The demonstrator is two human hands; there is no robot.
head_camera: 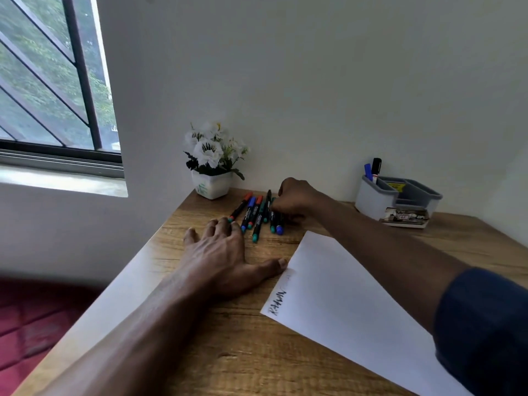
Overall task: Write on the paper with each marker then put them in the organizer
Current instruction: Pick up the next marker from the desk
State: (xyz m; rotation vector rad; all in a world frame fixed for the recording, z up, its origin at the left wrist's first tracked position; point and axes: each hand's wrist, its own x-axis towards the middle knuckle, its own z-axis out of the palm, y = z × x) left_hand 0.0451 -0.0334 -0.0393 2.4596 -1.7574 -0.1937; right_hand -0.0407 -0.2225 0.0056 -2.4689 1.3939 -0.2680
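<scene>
Several markers (pixel 254 214) with red, blue and green caps lie in a loose row on the wooden desk (pixel 228 352), near the far edge. My right hand (pixel 294 200) reaches over their right end, fingers curled down onto a black marker (pixel 268 205). Whether it has a firm grip is hard to tell. My left hand (pixel 223 252) lies flat on the desk, fingers spread, thumb touching the corner of the white paper (pixel 343 295). Black writing runs along the paper's left edge. The grey organizer (pixel 371 198) stands at the back right and holds a blue marker (pixel 368 171) and a black marker (pixel 376 167).
A small white pot of white flowers (pixel 213 164) stands at the desk's back left corner by the wall. A window (pixel 51 81) is at the left. The desk's left edge drops off beside my left forearm, with red flooring (pixel 28 324) below.
</scene>
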